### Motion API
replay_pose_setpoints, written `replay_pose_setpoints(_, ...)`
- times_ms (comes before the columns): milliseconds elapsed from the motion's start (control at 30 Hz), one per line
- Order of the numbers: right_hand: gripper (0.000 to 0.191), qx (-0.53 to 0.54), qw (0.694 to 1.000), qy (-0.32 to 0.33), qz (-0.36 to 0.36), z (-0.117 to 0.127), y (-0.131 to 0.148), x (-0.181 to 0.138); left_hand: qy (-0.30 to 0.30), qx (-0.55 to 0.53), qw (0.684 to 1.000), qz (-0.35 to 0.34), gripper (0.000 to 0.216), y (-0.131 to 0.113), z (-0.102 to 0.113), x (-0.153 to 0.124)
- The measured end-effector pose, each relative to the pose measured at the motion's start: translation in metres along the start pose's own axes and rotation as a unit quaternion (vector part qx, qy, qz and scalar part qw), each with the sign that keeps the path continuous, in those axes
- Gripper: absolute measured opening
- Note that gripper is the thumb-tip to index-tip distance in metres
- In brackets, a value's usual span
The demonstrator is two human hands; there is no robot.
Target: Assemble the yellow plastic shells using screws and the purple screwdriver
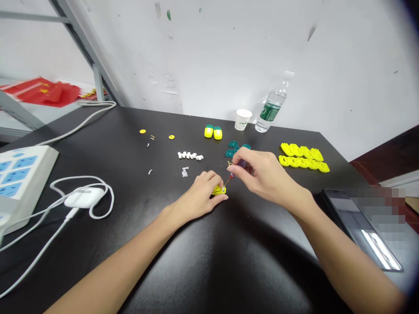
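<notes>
My left hand (203, 192) is curled on the black table (209, 261), pinching a small yellow plastic part (218, 190) against the surface. My right hand (258, 171) grips a small screwdriver (236, 169) with a dark handle, its tip angled down onto the yellow part. Just behind my right hand lie a few teal plastic pieces (233, 148). Two rows of yellow plastic shells (303, 158) sit to the right.
White clips (190, 155), two yellow-green caps (213, 131), yellow discs (142, 131) and tiny screws are scattered mid-table. A paper cup (243, 119) and water bottle (272, 108) stand at the back. A power strip (19, 174), earbud case (84, 197) with cable lie left; a phone (360, 226) right.
</notes>
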State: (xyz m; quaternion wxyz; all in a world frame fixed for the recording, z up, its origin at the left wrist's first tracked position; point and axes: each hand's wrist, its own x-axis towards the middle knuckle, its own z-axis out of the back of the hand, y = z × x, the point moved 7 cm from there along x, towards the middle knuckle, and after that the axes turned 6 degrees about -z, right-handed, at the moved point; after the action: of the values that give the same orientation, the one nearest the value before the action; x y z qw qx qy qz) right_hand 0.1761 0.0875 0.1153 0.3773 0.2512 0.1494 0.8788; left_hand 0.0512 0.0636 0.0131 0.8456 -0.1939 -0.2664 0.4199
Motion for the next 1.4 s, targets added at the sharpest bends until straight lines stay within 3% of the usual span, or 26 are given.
replay_pose_setpoints(233,0.029,0.071,0.997,0.038,0.002,-0.0026,0.0003,-0.0019,-0.002,-0.001,1.000,-0.001,0.016,0.0001,0.0005,-0.0001)
replay_pose_setpoints(300,0.025,0.074,0.997,0.027,0.002,-0.0021,-0.0015,-0.0012,-0.002,-0.001,1.000,0.000,0.016,0.0000,0.0008,-0.0003)
replay_pose_setpoints(400,0.004,0.059,0.998,0.001,-0.004,-0.0008,-0.0039,0.0005,-0.002,-0.002,1.000,-0.001,0.017,0.0000,0.0006,-0.0005)
replay_pose_setpoints(533,0.021,0.045,0.999,-0.010,-0.019,-0.0009,-0.0052,0.0017,-0.001,0.001,1.000,-0.002,0.018,0.0002,0.0005,-0.0006)
replay_pose_setpoints(733,0.011,0.008,1.000,0.014,-0.013,0.0017,-0.0005,-0.0011,0.001,-0.003,1.000,-0.003,0.017,-0.0016,0.0012,0.0005)
replay_pose_setpoints(867,0.027,0.056,0.998,0.035,0.022,0.0013,0.0013,-0.0026,0.002,0.002,1.000,0.002,0.017,-0.0008,0.0011,0.0007)
replay_pose_setpoints(933,0.028,0.063,0.997,0.021,0.037,0.0006,0.0006,-0.0020,0.004,0.001,1.000,0.004,0.017,-0.0002,0.0009,0.0004)
replay_pose_setpoints(1033,0.007,0.031,0.998,-0.012,0.051,-0.0019,0.0015,-0.0008,0.006,-0.003,1.000,0.004,0.018,0.0000,0.0008,0.0000)
replay_pose_setpoints(1133,0.022,-0.012,0.999,-0.036,0.034,-0.0025,0.0029,0.0000,0.006,-0.002,1.000,0.005,0.018,-0.0001,0.0007,-0.0003)
replay_pose_setpoints(1267,0.008,0.010,1.000,0.012,0.002,-0.0026,0.0033,-0.0009,0.005,-0.001,1.000,0.001,0.018,-0.0010,0.0003,-0.0004)
replay_pose_setpoints(1400,0.025,0.067,0.996,0.057,0.013,-0.0042,0.0018,-0.0020,0.004,-0.002,1.000,0.001,0.017,-0.0008,0.0003,-0.0002)
